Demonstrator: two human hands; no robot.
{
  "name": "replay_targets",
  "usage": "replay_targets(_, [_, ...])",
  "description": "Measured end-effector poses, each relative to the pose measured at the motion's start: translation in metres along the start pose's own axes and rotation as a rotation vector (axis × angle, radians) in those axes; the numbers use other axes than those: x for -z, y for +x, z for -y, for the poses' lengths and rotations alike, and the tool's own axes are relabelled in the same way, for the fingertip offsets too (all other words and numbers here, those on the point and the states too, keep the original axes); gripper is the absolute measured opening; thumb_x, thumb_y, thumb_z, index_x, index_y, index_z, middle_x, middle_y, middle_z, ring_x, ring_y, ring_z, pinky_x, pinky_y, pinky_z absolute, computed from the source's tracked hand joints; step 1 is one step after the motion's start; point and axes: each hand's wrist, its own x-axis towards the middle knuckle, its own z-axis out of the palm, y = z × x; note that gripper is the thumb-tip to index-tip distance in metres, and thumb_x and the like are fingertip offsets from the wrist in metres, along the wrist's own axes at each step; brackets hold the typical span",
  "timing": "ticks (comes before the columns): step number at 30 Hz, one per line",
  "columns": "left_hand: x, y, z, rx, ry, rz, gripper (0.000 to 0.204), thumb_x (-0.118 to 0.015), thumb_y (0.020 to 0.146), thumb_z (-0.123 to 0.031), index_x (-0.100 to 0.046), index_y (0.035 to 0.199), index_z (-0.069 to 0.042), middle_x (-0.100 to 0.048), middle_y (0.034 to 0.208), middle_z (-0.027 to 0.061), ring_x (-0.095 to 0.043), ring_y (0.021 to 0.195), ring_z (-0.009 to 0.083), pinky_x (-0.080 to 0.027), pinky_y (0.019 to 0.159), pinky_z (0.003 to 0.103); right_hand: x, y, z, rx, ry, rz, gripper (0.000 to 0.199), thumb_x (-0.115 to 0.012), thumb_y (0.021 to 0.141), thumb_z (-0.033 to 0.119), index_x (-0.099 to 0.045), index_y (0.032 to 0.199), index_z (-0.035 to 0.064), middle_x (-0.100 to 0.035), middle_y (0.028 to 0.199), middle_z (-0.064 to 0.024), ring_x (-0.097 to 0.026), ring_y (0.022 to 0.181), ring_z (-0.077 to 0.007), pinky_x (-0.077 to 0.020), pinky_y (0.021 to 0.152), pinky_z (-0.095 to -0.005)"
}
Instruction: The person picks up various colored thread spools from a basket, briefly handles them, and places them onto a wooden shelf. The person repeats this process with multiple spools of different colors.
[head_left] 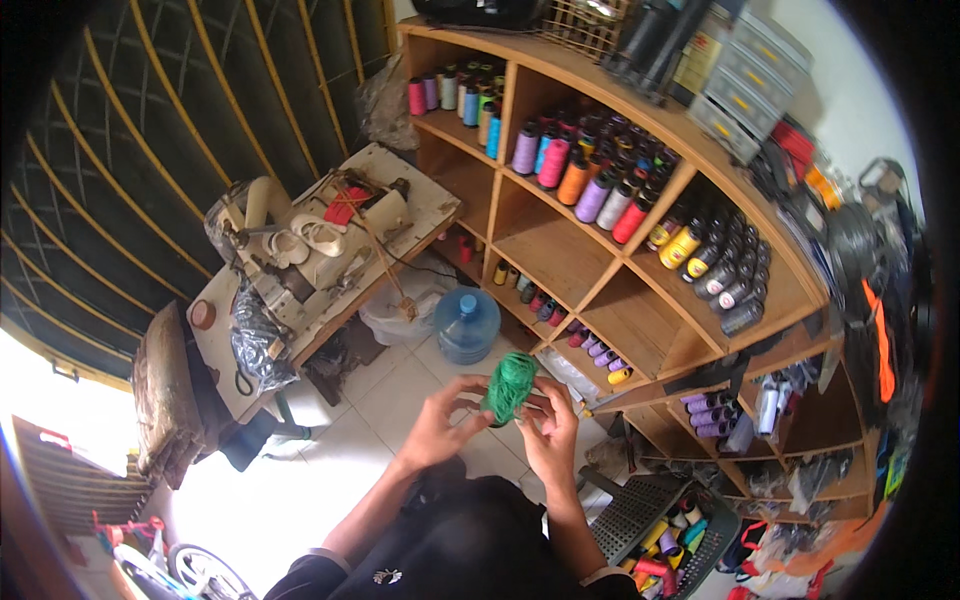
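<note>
A bundle of green cord is held up in front of my body, between both hands. My left hand grips its left side, with thumb and fingers bent around it. On the other side, my right hand has its fingers behind the bundle and its thumb near the lower end. Part of the fingers on both hands is hidden by the cord.
A wooden shelf with many coloured thread cones stands ahead and right. At left is a sewing machine on a worktable. A blue water jug sits on the tiled floor. A dark crate of spools lies near my right arm.
</note>
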Motion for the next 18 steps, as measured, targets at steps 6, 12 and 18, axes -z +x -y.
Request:
replay_targets(6, [0.071, 0.026, -0.001, 0.106, -0.338, -0.141, 0.040, -0.064, 0.089, -0.012, -0.049, 0.123, 0.003, -0.057, 0.115, 0.0122, -0.053, 0.112, 0.0209, -0.046, 0.093, 0.038, -0.063, 0.052, -0.015, -0.008, 0.019, 0.070, 0.030, -0.064, 0.084, -0.003, -0.058, 0.114, -0.0015, -0.056, 0.108, -0.0091, -0.060, 0.100, -0.0179, -0.0517, 0.082, -0.0290])
replay_targets(12, [0.100, 0.085, -0.016, 0.034, 0.048, -0.160, 0.049, -0.067, 0.088, -0.016, -0.045, 0.127, 0.004, -0.057, 0.116, 0.0137, -0.055, 0.109, 0.0220, -0.048, 0.090, 0.036, -0.097, 0.113, -0.027, 0.050, -0.058, 0.066, 0.033, -0.065, 0.082, -0.003, -0.059, 0.114, -0.0001, -0.058, 0.105, -0.0094, -0.062, 0.096, -0.0184, -0.0522, 0.080, -0.0292])
replay_targets(18, [0.137, 0.166, -0.001, -0.012, 0.101, -0.196, 0.045, -0.069, 0.085, -0.010, -0.050, 0.124, 0.000, -0.059, 0.112, 0.0107, -0.058, 0.103, 0.0182, -0.053, 0.081, 0.032, -0.124, 0.193, -0.053, 0.063, -0.032, 0.118, 0.034, -0.063, 0.082, -0.004, -0.058, 0.116, -0.0004, -0.056, 0.104, -0.0075, -0.059, 0.095, -0.0156, -0.0493, 0.083, -0.0270])
